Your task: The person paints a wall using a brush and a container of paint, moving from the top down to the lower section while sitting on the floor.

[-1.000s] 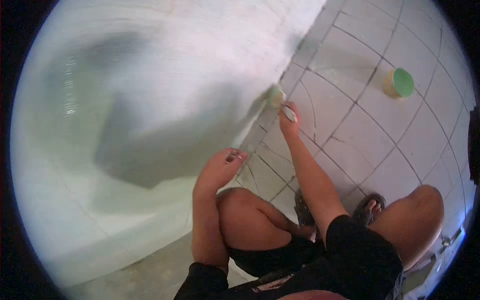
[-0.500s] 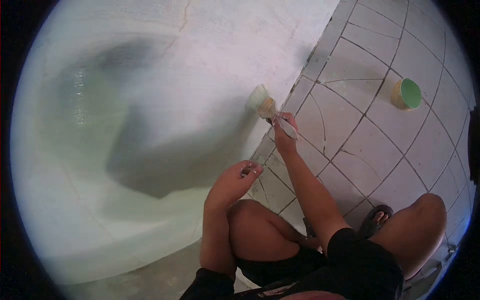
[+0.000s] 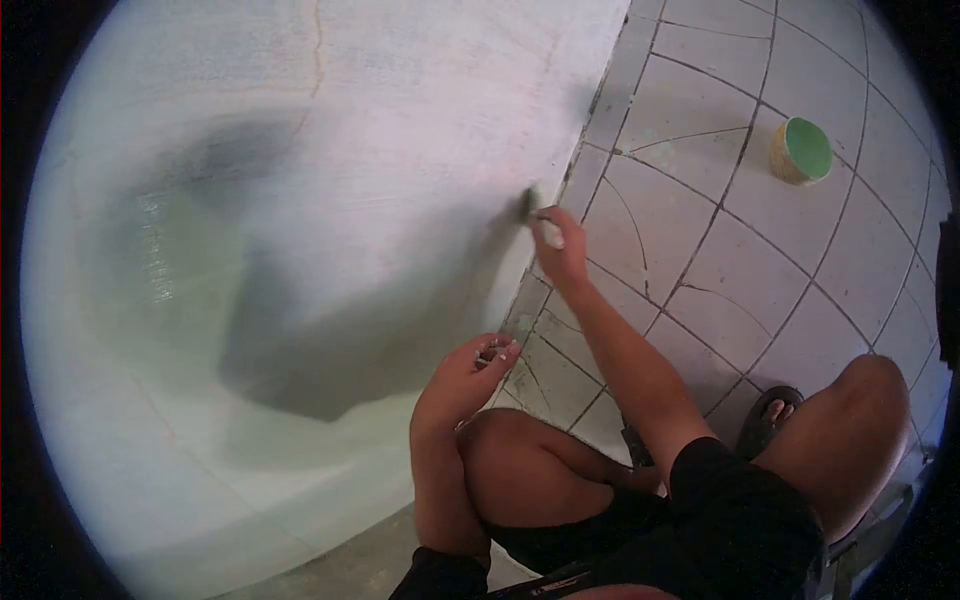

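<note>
My right hand (image 3: 562, 245) grips the handle of a paintbrush (image 3: 535, 203), its bristles against the lower edge of the white wall (image 3: 400, 140), close to the tiled floor. The brush is seen nearly edge-on. My left hand (image 3: 485, 368) hangs in front of my knee with its fingers curled and whitish marks on the fingertips; whether anything lies in it is hidden. Pale green paint (image 3: 200, 260) shows on the left part of the wall, with a wet, shiny streak. On the tiles at the upper right stands a round container (image 3: 806, 150) with green inside.
Large light tiles (image 3: 690, 240) with dark joints and some cracks cover the floor on the right. My bent knees and a sandalled foot (image 3: 775, 412) are at the lower right. A grey floor strip (image 3: 350, 560) runs below the wall.
The brush has turned from its flat side to nearly edge-on, its bristles now at the wall's edge. The view has shifted, so the container appears slightly higher and further left.
</note>
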Demonstrator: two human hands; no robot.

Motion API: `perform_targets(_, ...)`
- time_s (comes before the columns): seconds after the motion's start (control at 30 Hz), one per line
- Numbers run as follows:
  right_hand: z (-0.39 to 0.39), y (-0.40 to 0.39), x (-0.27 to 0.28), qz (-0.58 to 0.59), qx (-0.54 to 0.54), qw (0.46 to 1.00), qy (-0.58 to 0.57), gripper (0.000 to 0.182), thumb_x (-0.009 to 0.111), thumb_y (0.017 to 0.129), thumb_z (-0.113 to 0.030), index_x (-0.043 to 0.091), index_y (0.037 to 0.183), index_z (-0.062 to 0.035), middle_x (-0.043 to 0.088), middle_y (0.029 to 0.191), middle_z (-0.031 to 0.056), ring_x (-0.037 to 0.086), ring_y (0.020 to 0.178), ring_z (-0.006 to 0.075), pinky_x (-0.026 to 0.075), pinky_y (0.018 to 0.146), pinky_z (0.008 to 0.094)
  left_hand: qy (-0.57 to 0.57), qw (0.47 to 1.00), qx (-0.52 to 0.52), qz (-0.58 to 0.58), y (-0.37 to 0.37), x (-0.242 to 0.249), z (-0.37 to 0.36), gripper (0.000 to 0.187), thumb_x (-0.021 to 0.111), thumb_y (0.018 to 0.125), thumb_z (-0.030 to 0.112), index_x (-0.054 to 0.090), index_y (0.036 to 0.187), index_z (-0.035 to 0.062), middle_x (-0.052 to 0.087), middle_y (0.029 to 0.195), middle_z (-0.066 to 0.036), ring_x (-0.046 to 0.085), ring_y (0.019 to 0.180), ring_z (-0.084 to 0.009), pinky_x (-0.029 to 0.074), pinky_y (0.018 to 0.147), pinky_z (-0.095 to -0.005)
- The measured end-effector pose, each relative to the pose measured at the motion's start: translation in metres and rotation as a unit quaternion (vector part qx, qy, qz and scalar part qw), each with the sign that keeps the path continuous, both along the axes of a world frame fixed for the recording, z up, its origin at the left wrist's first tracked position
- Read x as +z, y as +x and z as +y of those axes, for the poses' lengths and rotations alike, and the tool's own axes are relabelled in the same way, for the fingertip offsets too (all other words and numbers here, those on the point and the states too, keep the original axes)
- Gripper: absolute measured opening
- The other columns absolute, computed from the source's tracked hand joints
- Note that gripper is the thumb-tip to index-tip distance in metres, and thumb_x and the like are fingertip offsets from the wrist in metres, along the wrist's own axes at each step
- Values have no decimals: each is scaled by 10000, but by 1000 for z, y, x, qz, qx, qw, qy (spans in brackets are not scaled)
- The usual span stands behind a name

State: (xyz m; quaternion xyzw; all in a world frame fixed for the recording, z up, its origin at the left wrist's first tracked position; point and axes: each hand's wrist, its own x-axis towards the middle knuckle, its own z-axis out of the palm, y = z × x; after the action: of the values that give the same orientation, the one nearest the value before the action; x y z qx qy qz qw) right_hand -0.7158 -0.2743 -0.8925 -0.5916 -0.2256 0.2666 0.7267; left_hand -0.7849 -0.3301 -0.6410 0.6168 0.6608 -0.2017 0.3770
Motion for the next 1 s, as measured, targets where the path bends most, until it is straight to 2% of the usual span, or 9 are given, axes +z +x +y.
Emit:
perform_targets(0.1, -16, 4, 73, 90, 41, 981, 166, 138, 589, 757, 50, 559, 875, -15, 599, 840, 89, 579, 774, 143, 453, 690, 244, -10, 1000, 0, -1, 0, 0, 0, 454, 551, 857, 373, 551, 1118, 2, 618, 941, -112, 572, 807, -182, 446, 774, -319)
perform_targets(0.17, -32, 8, 106, 136, 95, 960, 226, 217, 605, 725, 44, 567, 933, -6, 597, 909, 128, 590, 860, 223, 448, 759, 298, -9, 1000, 2, -1, 0, 0, -1, 451, 552, 857, 371, 552, 1117, 2, 618, 938, -112, 572, 808, -182, 446, 774, -319)
perform_targets(0.3, -21, -13, 58, 69, 56, 977, 192, 188, 595, 751, 20, 563, 933, -11, 599, 910, 115, 589, 845, 208, 448, 756, 290, 14, 1000, 0, -10, -3, 2, -4, 431, 557, 851, 374, 568, 1087, 13, 624, 920, -131, 582, 810, -201, 452, 758, -321)
perform_targets(0.37, -21, -26, 2, 207, 80, 971, 91, 150, 586, 774, -15, 566, 922, -23, 605, 883, 115, 591, 824, 186, 450, 752, 285, 28, 1000, -2, -4, -6, 2, -5, 411, 562, 846, 376, 586, 1052, 21, 630, 902, -151, 592, 804, -219, 459, 739, -322)
perform_targets(0.43, -27, -18, -29, 69, 18, 997, 2, 135, 589, 782, -46, 567, 916, -36, 609, 854, 110, 589, 800, 171, 453, 738, 285, 13, 1000, 13, -11, -8, 3, -5, 422, 568, 841, 386, 584, 1059, 25, 631, 907, -143, 591, 801, -216, 458, 736, -323)
perform_targets(0.53, -34, -15, -76, 110, 32, 992, -60, 117, 604, 785, -47, 559, 893, -46, 589, 766, 68, 567, 728, 128, 448, 654, 258, 7, 1000, 2, 14, -2, 7, -7, 435, 547, 865, 377, 553, 1105, 14, 615, 919, -91, 564, 810, -168, 444, 769, -319)
perform_targets(0.87, -6, -16, -11, -42, 40, 997, -52, 127, 597, 776, -34, 560, 897, -36, 590, 797, 109, 580, 762, 158, 465, 687, 306, 11, 999, -4, -41, -5, 12, -8, 440, 553, 863, 378, 562, 1104, 9, 618, 887, -93, 560, 784, -164, 450, 734, -299)
perform_targets(0.93, -17, -8, 14, 262, 67, 961, 65, 111, 591, 776, -8, 553, 879, -23, 580, 783, 90, 573, 769, 148, 461, 704, 300, 11, 1000, -1, -23, -3, 11, -5, 449, 553, 862, 380, 558, 1116, 10, 622, 901, -103, 565, 785, -168, 456, 728, -305)
perform_targets(1.0, -26, -6, 13, 189, 32, 980, 49, 115, 594, 770, 2, 552, 875, -20, 580, 784, 82, 570, 774, 143, 455, 713, 295, -4, 1000, 2, -26, 0, 13, -1, 447, 554, 861, 380, 559, 1120, 16, 624, 904, -104, 567, 784, -170, 458, 727, -306)
